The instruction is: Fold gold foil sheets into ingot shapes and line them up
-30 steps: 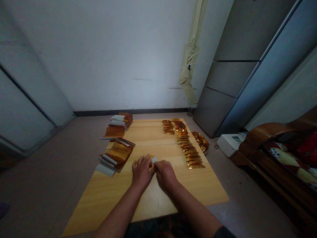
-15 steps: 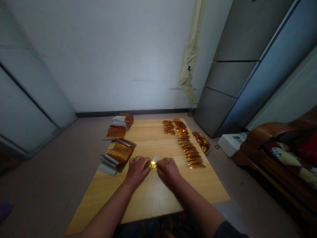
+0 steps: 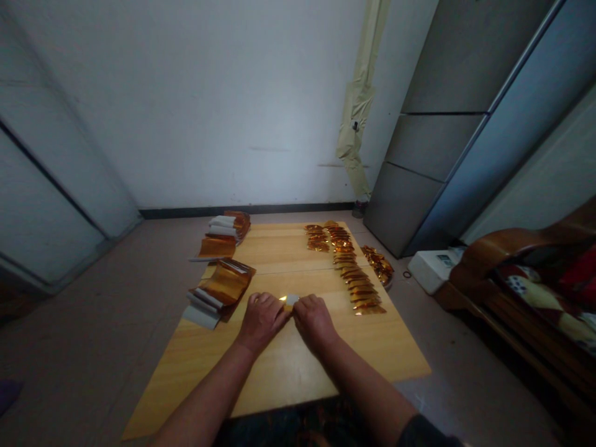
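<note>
Between my hands lies a small sheet of gold foil paper (image 3: 291, 300) with a pale patch showing, on the wooden table (image 3: 288, 366). My left hand (image 3: 263, 318) is closed on its left side, thumb reaching in along the near edge. At its right side my right hand (image 3: 315, 316) grips with curled fingers. My fingers cover much of the sheet. To the left lie stacks of gold and grey foil sheets (image 3: 226, 285), fanned out. Folded gold paper pieces (image 3: 356, 279) stand in a long row on the right.
More foil sheets (image 3: 218, 248) lie at the table's far left. A shorter row of folded pieces (image 3: 317, 238) sits at the far right. Beyond the right edge is a container of folded gold pieces (image 3: 379, 266). A fridge (image 3: 419, 161), white box (image 3: 431, 271) and wooden seat (image 3: 488, 292) stand right.
My left thumb has moved right, closer to my right hand. Less shiny gold and more of the pale patch now shows on the sheet.
</note>
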`<state>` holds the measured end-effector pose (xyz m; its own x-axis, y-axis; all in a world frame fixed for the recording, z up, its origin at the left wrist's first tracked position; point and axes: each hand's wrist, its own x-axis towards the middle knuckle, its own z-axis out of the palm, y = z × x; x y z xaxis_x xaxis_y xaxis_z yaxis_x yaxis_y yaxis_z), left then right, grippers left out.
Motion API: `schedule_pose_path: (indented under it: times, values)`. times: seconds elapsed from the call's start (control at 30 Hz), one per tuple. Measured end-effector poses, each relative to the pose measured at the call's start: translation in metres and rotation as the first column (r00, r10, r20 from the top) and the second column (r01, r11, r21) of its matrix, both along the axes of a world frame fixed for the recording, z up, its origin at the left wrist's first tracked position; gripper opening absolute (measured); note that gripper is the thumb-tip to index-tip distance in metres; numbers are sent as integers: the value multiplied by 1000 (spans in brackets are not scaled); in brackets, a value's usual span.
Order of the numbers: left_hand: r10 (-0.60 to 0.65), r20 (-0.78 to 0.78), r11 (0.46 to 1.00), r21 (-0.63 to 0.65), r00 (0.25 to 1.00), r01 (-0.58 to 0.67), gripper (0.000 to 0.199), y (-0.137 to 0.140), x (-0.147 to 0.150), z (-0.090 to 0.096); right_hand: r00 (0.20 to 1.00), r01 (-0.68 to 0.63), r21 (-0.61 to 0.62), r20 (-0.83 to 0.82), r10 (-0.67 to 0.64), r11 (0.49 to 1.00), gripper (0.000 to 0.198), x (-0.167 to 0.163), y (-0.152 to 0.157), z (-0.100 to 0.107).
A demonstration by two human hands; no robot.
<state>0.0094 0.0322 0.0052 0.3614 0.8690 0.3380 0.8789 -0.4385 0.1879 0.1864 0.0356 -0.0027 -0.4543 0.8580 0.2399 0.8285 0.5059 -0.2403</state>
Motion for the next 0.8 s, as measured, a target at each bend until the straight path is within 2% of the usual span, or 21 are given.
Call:
schedule_pose_path:
  times: [0.13,0.23,0.3,0.43,0.57,0.67,0.8]
  values:
    - [-52,-1,999,-1,999,52,24,-3,-2,-3,1000,30,17,0,-30,999,10,1,2,-2]
    - [-64,64,998,-19,996,65,12,-5,-5,-5,999,39,2,-37,-39,999,13,4,4,-4]
    - [-47,122,998,-37,991,52,14,-5,-7,-7,997,38,-12,-62,-39,999,14,6,6,-5]
    - [33,247,994,-106,968,-7,18,-1,-10,-11,994,29,-49,-105,-34,998,16,10,11,-6]
    - [151,321,972,-220,935,-82,20,7,-6,-12,992,45,-139,-108,-60,989,20,10,17,-1]
    - [241,305,950,-269,921,-159,21,11,0,-11,988,115,-193,-82,-133,974,22,5,20,5]
    - [326,195,918,-299,925,-260,22,14,10,-9,971,238,-203,24,-238,950,23,-5,21,9]
